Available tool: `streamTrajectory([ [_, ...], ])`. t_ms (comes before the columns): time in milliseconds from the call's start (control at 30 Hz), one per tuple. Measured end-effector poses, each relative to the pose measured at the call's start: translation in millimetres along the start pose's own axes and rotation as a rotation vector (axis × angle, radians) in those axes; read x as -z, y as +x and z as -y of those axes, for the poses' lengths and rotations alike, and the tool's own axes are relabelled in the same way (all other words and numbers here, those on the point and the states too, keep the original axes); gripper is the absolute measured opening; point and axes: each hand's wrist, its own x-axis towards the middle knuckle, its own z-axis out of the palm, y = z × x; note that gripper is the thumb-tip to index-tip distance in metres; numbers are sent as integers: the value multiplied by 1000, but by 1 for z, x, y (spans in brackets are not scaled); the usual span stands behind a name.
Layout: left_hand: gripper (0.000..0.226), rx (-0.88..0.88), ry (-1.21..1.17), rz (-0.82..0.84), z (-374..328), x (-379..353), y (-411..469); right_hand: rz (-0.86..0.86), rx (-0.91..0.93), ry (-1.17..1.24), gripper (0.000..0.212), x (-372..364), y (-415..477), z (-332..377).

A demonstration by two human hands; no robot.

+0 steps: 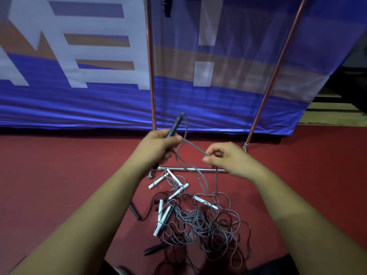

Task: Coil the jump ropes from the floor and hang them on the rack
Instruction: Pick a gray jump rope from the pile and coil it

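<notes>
One rope (195, 147) pinched in both hands (156, 145) (226, 158).

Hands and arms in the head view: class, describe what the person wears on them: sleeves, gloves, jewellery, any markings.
Nothing is worn on either. The left hand and right hand are bare: no gloves, rings or tape show. The left forearm and right forearm are bare to the frame edge: no sleeve, watch, wristband or marking in view.
</notes>
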Motion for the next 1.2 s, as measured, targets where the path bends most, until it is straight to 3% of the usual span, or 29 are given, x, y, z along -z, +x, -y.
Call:
streamTrajectory([
  [100,23,-57,-261,-154,-5,24,5,153,-195,-256,16,18,-1,-29],
  [167,23,-75,-254,-229,-6,37,6,251,-311,-206,14,26,-8,-37],
  [233,20,-43,-111,-300,-4,40,4,180,-325,-55,11,27,-10,-40],
  [333,19,16,166,-364,2,40,2,-82,-246,92,11,28,-4,-32],
  [400,22,4,191,-311,2,39,0,-157,-201,158,9,25,-4,-16],
  [600,14,-16,177,134,2,1,-13,-44,-22,158,6,-9,-9,37],
  [767,15,-165,568,131,4,0,-12,-77,10,156,7,-7,-7,40],
  [900,9,10,330,203,-1,-8,-18,-17,1,168,7,-11,-8,31],
  [1000,21,6,100,14,-5,-12,-15,-18,-67,-60,22,-14,0,8],
  [1100,25,-36,-233,-188,-15,12,-9,176,-324,-292,22,-2,0,-37],
  [1200,24,-46,-105,-289,-14,39,-7,216,-462,-242,22,12,-6,-57],
])
